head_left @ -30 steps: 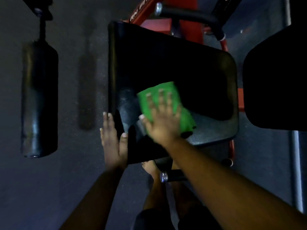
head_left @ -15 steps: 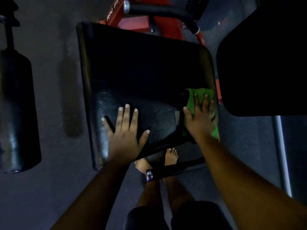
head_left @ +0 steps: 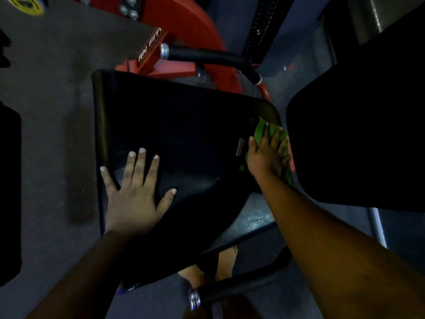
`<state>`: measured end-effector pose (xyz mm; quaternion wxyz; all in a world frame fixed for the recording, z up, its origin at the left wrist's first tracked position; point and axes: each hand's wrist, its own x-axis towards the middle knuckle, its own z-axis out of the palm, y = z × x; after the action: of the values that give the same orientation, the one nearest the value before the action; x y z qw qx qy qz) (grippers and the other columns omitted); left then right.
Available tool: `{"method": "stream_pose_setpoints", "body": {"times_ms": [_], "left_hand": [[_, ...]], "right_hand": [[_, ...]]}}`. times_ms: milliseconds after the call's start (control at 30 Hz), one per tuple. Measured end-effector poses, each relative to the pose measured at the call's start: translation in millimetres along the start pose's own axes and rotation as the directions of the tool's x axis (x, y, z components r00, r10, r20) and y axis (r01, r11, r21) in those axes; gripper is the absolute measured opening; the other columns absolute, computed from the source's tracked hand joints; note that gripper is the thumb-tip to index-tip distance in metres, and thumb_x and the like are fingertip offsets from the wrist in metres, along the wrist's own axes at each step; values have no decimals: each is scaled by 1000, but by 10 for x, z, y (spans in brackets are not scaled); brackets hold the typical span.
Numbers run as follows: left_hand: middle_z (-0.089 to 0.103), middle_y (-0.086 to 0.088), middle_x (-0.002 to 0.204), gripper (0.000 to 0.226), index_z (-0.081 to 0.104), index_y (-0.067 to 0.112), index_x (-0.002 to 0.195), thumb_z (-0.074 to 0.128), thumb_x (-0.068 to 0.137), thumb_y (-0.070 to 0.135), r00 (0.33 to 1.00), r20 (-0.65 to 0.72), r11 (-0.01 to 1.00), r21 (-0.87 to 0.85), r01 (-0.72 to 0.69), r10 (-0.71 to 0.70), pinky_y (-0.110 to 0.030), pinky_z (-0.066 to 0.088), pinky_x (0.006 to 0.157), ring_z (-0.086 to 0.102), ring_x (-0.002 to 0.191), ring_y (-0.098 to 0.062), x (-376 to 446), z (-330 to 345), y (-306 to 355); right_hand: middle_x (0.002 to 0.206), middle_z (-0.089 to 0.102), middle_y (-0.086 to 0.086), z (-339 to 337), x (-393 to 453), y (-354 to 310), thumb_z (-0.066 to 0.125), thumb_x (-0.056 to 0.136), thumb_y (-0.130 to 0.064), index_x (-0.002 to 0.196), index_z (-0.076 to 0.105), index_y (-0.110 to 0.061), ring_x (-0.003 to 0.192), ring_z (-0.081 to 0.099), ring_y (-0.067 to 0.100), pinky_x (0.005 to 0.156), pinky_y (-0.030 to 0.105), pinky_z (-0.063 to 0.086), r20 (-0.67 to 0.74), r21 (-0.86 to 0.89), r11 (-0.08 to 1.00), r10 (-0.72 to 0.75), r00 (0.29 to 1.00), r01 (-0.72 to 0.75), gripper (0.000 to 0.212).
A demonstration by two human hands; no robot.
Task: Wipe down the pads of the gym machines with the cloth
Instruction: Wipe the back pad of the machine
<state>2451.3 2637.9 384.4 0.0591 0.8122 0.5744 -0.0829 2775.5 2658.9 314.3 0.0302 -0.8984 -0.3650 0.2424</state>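
Observation:
A black seat pad (head_left: 184,134) of a red-framed gym machine fills the middle of the head view. My left hand (head_left: 135,194) lies flat on its near left part, fingers spread, holding nothing. My right hand (head_left: 268,153) presses a green cloth (head_left: 261,130) against the pad's right edge, near its far right corner. Most of the cloth is hidden under that hand; only strips show above and below the fingers.
A second black pad (head_left: 358,139) stands close on the right, almost touching my right hand. Black-gripped handles jut out behind the seat (head_left: 207,56) and in front of it (head_left: 234,291). A black roller pad (head_left: 9,194) is at the left edge. Bare feet (head_left: 213,265) stand below.
My right hand has slid the cloth from the pad's middle to its right edge and up toward the far corner. My left hand has moved from the pad's left side onto its top.

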Motion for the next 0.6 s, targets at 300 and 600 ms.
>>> {"method": "stream_pose_setpoints", "body": {"times_ms": [300,600], "left_hand": [[2,-8,171,94,2,16,163,28,94,75,1000,22,1000,26,-1,1,-72,1,118,-5,158,-24,9,18,1],[2,-10,171,100,-5,14,161,37,92,74,999,-42,1000,-30,4,-6,-72,6,119,-1,158,-24,-2,81,9]], "right_hand": [[172,4,7,50,78,-1110,25,102,-58,162,20,-28,157,1,33,123,60,9,21,-99,933,-346,938,346,67],[172,8,6,26,220,-1030,23,101,-61,161,23,-25,158,3,29,122,65,7,71,-151,889,-426,902,432,70]]}}
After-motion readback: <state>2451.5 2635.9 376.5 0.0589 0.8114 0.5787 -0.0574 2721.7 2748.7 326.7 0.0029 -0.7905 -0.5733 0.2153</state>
